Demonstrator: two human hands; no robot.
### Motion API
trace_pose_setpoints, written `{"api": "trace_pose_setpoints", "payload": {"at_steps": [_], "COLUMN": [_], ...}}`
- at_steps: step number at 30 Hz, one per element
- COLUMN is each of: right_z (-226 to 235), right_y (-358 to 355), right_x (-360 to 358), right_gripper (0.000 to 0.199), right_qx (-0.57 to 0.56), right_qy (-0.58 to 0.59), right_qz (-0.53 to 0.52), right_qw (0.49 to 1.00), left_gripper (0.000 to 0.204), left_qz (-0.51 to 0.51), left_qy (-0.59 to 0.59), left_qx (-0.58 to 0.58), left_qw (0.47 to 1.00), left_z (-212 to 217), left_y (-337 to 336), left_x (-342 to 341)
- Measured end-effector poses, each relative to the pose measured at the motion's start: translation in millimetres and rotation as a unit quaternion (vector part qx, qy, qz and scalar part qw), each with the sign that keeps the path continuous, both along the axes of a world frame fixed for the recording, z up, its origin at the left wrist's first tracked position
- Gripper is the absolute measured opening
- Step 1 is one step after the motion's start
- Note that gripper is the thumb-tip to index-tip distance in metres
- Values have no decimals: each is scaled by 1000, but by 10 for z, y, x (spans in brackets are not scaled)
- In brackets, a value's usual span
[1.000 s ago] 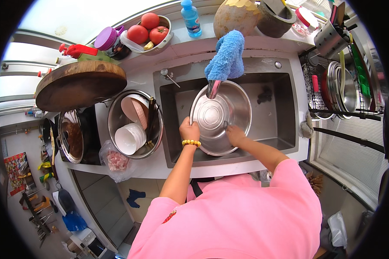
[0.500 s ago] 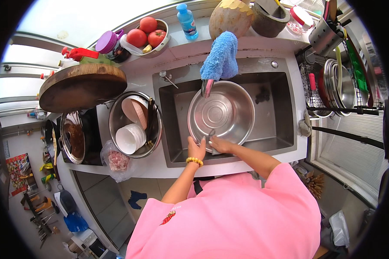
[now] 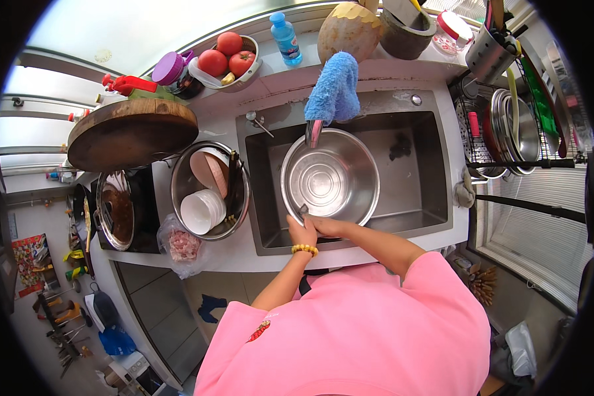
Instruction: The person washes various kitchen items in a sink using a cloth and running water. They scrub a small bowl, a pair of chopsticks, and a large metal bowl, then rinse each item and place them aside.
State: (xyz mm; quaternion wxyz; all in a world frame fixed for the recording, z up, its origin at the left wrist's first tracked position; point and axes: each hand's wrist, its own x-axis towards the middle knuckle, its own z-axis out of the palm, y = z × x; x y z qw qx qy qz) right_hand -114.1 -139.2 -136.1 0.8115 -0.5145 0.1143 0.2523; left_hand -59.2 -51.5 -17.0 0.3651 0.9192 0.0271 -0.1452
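**Apparently partway through**

Nearest, the left hand (image 3: 302, 232) meets the near rim of the steel basin (image 3: 330, 177), with the right hand (image 3: 328, 226) close against it. Their fingertips are partly hidden, so I cannot tell how far either grip is closed, or which has the small grey thing (image 3: 303, 209) at the rim. The basin is in the left part of the sink (image 3: 412, 185), not yet set aside, so its handling seems unfinished. It looks bare inside. Beyond it hangs the spout (image 3: 313, 134), with no clear stream visible.
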Motion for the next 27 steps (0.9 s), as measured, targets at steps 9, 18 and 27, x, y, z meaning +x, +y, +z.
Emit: {"api": "trace_pose_setpoints", "payload": {"at_steps": [9, 18, 27], "right_z": [668, 485, -14], "right_y": [-802, -711, -143], "right_x": [-185, -133, 73], "right_gripper": [52, 54, 56], "right_qx": [-597, -477, -176], "right_qy": [-67, -85, -88], "right_qz": [394, 367, 122], "right_qw": [696, 794, 973], "left_gripper": [18, 23, 36], "left_qz": [-172, -172, -43], "left_qy": [-13, -53, -104], "left_qx": [1, 50, 31], "left_qw": [985, 982, 993], "left_z": [507, 154, -88], "left_y": [-215, 5, -92], "left_x": [1003, 834, 87]}}
